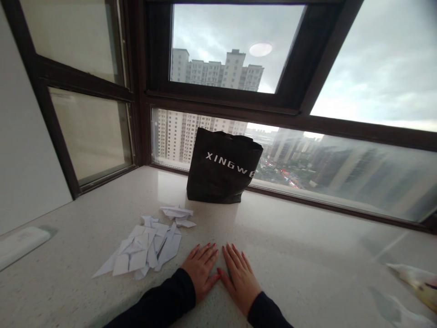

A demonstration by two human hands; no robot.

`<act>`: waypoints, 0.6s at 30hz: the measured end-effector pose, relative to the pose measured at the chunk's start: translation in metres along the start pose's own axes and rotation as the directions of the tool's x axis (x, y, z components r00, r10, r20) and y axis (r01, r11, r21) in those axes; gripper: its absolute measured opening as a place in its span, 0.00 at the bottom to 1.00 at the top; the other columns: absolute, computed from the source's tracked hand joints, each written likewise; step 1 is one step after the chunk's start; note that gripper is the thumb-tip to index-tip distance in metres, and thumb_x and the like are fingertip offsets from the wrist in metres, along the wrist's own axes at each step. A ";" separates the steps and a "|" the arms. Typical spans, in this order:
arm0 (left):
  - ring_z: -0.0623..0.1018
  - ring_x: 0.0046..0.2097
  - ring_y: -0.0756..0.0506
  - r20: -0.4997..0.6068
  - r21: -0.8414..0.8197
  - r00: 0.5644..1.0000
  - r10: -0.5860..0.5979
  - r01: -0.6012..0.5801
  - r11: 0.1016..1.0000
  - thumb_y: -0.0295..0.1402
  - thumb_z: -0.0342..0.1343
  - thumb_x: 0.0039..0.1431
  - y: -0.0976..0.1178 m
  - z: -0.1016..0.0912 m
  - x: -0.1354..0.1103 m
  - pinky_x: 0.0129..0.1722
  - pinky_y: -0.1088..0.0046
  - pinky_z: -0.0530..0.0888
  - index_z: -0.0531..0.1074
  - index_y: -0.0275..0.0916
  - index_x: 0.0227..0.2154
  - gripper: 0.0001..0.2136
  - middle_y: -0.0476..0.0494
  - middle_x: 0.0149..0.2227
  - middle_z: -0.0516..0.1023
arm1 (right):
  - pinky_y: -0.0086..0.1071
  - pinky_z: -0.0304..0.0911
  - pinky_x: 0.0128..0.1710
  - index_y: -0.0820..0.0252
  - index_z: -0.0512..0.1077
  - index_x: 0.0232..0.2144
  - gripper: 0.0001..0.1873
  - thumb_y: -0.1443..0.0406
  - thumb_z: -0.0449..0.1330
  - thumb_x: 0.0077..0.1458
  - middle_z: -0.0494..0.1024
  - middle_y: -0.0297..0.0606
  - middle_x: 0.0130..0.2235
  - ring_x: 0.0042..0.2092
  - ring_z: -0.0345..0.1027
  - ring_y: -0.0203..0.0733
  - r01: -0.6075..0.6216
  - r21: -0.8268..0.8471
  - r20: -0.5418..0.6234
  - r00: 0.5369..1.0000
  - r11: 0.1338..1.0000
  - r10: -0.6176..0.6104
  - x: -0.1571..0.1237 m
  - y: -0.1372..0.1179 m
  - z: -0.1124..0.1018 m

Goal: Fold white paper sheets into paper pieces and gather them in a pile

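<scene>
My left hand (200,269) and my right hand (240,275) lie flat side by side on the pale stone ledge (290,255), palms down, fingers stretched out, thumbs almost touching. Neither holds anything. Both arms are in dark sleeves. Just left of my left hand is a pile of several folded white paper pieces (145,248). A smaller crumpled white paper (177,213) lies a little beyond it. A black bag with white lettering (221,166) stands upright farther back against the window.
Dark-framed windows (232,102) close the ledge at the back and left. A white flat object (20,241) lies at the far left edge. Crinkled plastic wrapping (414,282) sits at the right edge.
</scene>
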State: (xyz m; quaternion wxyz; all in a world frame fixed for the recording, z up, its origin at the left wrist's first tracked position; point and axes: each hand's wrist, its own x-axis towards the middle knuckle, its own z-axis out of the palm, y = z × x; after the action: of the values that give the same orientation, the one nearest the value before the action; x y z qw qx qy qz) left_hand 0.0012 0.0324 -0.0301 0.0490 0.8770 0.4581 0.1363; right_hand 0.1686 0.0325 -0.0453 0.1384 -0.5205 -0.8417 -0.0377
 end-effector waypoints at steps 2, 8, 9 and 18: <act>0.51 0.57 0.44 -0.009 0.003 1.000 0.003 -0.003 1.000 0.47 0.32 0.55 -0.001 0.001 0.000 0.54 0.61 0.49 0.54 0.39 0.52 0.26 0.45 0.57 0.52 | 0.45 0.46 0.52 0.66 0.55 0.52 0.28 0.54 0.41 0.54 0.56 0.45 0.55 0.56 0.45 0.47 0.000 0.002 0.006 1.000 1.000 0.000 0.000 -0.001 -0.001; 0.50 0.57 0.44 0.025 -0.024 0.997 0.077 -0.076 0.997 0.47 0.30 0.56 -0.009 0.002 0.001 0.53 0.61 0.51 0.50 0.39 0.54 0.26 0.44 0.57 0.51 | 0.46 0.47 0.52 0.66 0.55 0.52 0.29 0.54 0.40 0.54 0.56 0.45 0.54 0.56 0.45 0.47 -0.001 0.005 -0.002 1.000 1.000 0.001 0.000 -0.001 -0.001; 0.50 0.57 0.44 0.021 -0.023 0.997 0.077 -0.077 0.997 0.47 0.31 0.56 -0.009 0.002 0.001 0.53 0.61 0.50 0.50 0.39 0.54 0.26 0.44 0.57 0.51 | 0.46 0.47 0.52 0.66 0.55 0.52 0.28 0.54 0.40 0.54 0.57 0.45 0.54 0.56 0.45 0.47 0.001 0.008 -0.011 1.000 1.000 -0.001 0.000 -0.001 -0.001; 0.51 0.56 0.44 -0.036 0.009 0.999 0.001 0.000 1.000 0.46 0.33 0.55 -0.001 0.007 -0.001 0.54 0.62 0.48 0.53 0.39 0.52 0.25 0.45 0.56 0.53 | 0.45 0.47 0.52 0.65 0.55 0.52 0.28 0.53 0.41 0.54 0.57 0.45 0.54 0.56 0.45 0.47 0.001 0.002 -0.012 1.000 1.000 -0.001 0.001 -0.001 -0.002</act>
State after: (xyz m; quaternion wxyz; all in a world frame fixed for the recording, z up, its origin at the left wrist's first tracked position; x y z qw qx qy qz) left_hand 0.0017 0.0325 -0.0369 0.0370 0.8748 0.4592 0.1500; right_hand 0.1677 0.0322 -0.0436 0.1442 -0.5199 -0.8410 -0.0401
